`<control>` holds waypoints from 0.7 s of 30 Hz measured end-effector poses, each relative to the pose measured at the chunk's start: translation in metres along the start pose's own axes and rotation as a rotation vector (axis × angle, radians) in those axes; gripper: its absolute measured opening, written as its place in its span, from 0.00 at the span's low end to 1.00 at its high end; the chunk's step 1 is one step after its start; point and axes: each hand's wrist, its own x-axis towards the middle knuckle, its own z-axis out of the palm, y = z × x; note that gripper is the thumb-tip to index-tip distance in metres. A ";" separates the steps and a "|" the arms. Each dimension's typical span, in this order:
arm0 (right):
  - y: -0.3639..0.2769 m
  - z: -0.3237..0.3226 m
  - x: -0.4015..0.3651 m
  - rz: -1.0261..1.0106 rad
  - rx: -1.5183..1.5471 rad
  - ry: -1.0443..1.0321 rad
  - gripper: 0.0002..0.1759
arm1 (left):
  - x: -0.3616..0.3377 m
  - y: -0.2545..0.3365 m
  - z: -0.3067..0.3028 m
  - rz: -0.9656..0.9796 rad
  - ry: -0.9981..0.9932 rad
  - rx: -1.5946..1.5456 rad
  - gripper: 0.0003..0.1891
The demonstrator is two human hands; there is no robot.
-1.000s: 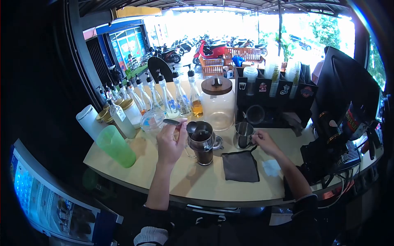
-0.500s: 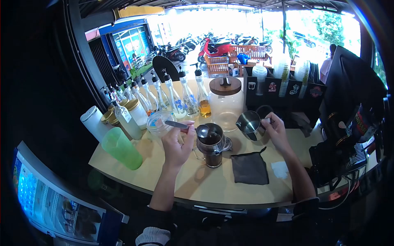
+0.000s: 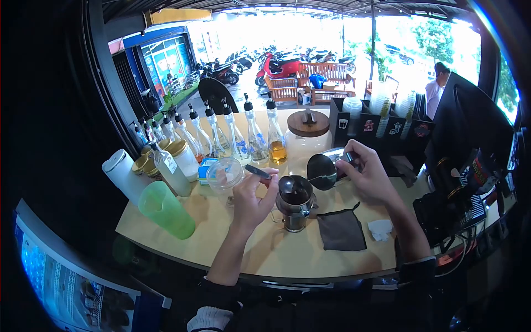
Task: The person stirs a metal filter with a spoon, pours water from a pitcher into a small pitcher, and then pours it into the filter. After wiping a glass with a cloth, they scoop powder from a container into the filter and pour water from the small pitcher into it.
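Lifted off the counter since a second ago, the metal pitcher (image 3: 322, 172) has tipped onto its side, its mouth facing the left hand's fingers; the right hand (image 3: 369, 176) has risen with it, fingers closed around its handle. Pale counter (image 3: 276, 257) stretches beneath both sets of fingers. Just beyond the right hand's fingertips, a little to their left, stands a big glass jar (image 3: 307, 148) with a wooden lid. Well left of the left hand's fingers is a green jug (image 3: 166, 210). Between the two hands' fingers sits a metal-topped vessel (image 3: 296, 206), upright, its contents dark. Nearer the person than the right fingers lies a grey cloth (image 3: 342, 231). Fingers of the left hand (image 3: 251, 200) pinch a spoon (image 3: 287, 185), its bowl at the vessel's mouth; contact is unclear. Below the right wrist is a crumpled white tissue (image 3: 380, 229).
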 end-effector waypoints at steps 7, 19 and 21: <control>-0.013 0.012 0.014 -0.087 -0.196 -0.026 0.11 | -0.001 -0.010 0.002 -0.011 -0.054 -0.053 0.06; -0.032 0.025 0.027 -0.139 -0.257 -0.123 0.12 | -0.001 -0.007 0.005 -0.019 -0.032 -0.065 0.06; -0.033 0.025 0.028 -0.190 -0.325 -0.159 0.11 | -0.001 -0.008 0.005 -0.002 -0.032 -0.063 0.06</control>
